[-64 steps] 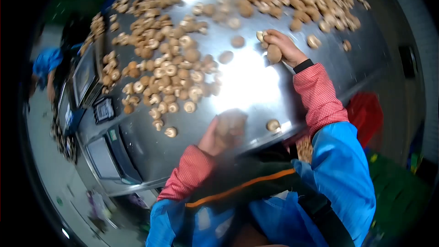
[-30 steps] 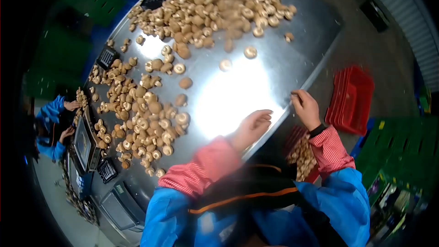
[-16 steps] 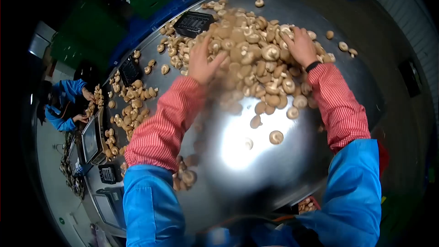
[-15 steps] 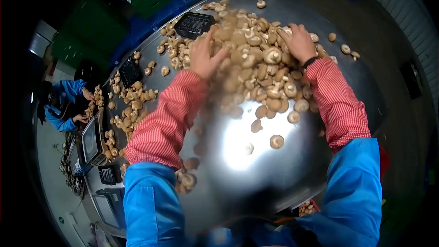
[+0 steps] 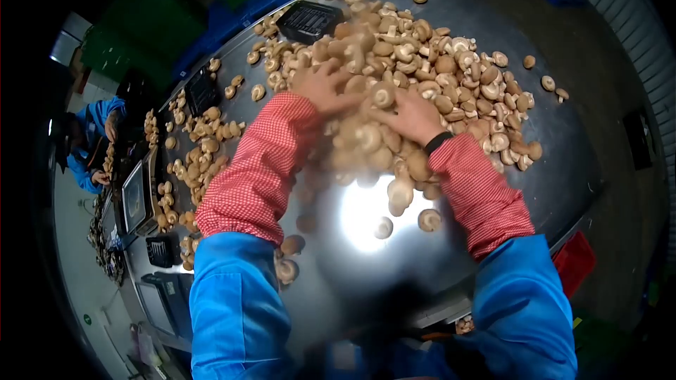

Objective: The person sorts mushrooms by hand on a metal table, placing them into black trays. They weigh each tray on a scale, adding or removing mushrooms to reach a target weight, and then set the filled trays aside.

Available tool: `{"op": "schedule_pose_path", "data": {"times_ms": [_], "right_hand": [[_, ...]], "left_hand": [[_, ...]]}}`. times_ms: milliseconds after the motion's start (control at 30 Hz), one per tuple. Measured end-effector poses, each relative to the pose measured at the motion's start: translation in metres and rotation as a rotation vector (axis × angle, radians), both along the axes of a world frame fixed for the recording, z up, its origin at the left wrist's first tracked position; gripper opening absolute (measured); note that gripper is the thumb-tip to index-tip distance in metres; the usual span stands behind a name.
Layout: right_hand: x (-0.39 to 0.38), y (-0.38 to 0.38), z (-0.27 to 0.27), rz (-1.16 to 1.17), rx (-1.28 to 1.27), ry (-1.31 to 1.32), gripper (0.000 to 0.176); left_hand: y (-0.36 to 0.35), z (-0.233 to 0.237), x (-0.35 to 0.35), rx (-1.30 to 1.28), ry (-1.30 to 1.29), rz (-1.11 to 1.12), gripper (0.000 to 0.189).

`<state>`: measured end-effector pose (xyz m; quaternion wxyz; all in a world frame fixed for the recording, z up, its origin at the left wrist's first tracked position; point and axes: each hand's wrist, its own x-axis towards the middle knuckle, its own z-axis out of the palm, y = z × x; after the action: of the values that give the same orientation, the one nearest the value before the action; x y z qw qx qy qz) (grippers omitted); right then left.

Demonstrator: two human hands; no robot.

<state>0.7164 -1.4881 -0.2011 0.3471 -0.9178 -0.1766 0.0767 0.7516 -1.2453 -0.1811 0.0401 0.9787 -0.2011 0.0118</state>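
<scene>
Brown and cream mushrooms [image 5: 486,91] lie heaped across the metal table [image 5: 521,200]. My left hand [image 5: 325,88] rests at the left side of the heap, its fingers spread over blurred mushrooms. My right hand [image 5: 410,114] is at the heap's near middle, with its fingertips around a pale mushroom [image 5: 383,94]. Both hands point inward, a short gap apart. Some mushrooms between and below them are smeared by motion. Nearer to me, a few loose mushrooms [image 5: 429,220] lie on the shiny metal.
A black plastic tray [image 5: 310,21] stands behind the heap, and another [image 5: 201,91] further left. Scales [image 5: 138,197] stand along the left edge. A person in blue [image 5: 91,141] handles mushrooms at far left. A red container [image 5: 574,264] is beyond the right edge.
My right hand has moved left and nearer to me, closing on a mushroom. My left hand has shifted slightly. Mushrooms between them have moved, and the view has turned a little.
</scene>
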Motion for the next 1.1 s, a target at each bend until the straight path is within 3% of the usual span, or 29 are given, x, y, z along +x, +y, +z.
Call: {"op": "schedule_pose_path", "data": {"times_ms": [67,133,167,267,300,467,533,700,833,900,967,1000,1033,1100], "right_hand": [[-0.031,0.015,-0.012,0.011,0.003,-0.228,0.062],[-0.077,0.040,-0.007,-0.007,-0.080,-0.385,0.065],[-0.117,0.059,-0.008,0.002,-0.113,-0.304,0.066],[-0.173,0.087,-0.036,0.080,-0.070,-0.221,0.068],[-0.196,0.090,-0.007,0.108,-0.175,-0.176,0.067],[-0.283,0.126,-0.020,0.183,-0.267,-0.411,0.054],[-0.307,0.133,-0.029,0.261,-0.338,-0.509,0.051],[-0.349,0.139,-0.022,0.424,-0.147,-0.497,0.045],[-0.371,0.145,-0.004,0.645,0.048,-0.174,0.044],[-0.364,0.148,-0.006,0.687,0.118,-0.424,0.040],[-0.339,0.149,0.002,0.727,0.182,-0.463,0.036],[-0.329,0.147,0.008,0.440,0.257,-0.006,0.038],[-0.311,0.144,-0.002,0.313,0.204,-0.204,0.039],[-0.269,0.134,-0.001,0.157,0.145,-0.267,0.041]], "left_hand": [[0.019,-0.001,-0.034,-0.044,0.180,0.097,0.068],[0.028,0.016,-0.083,-0.029,0.182,0.170,0.066],[0.058,-0.008,-0.125,-0.246,0.170,0.185,0.065],[0.086,-0.023,-0.199,-0.076,0.209,0.196,0.068],[0.087,-0.018,-0.223,-0.094,0.167,0.189,0.068],[0.112,-0.037,-0.329,-0.109,0.016,0.291,0.071],[0.109,-0.025,-0.358,-0.005,0.046,0.342,0.072],[0.133,-0.023,-0.421,-0.047,0.025,0.477,0.078],[0.161,-0.028,-0.450,-0.062,-0.055,0.608,0.082],[0.186,-0.036,-0.459,-0.145,-0.086,0.725,0.084],[0.209,-0.035,-0.471,-0.100,-0.065,0.804,0.089],[0.222,-0.044,-0.481,-0.080,-0.070,0.877,0.090],[0.233,-0.054,-0.490,-0.161,-0.101,0.908,0.089],[0.239,-0.056,-0.499,-0.244,-0.201,0.890,0.085]]}}
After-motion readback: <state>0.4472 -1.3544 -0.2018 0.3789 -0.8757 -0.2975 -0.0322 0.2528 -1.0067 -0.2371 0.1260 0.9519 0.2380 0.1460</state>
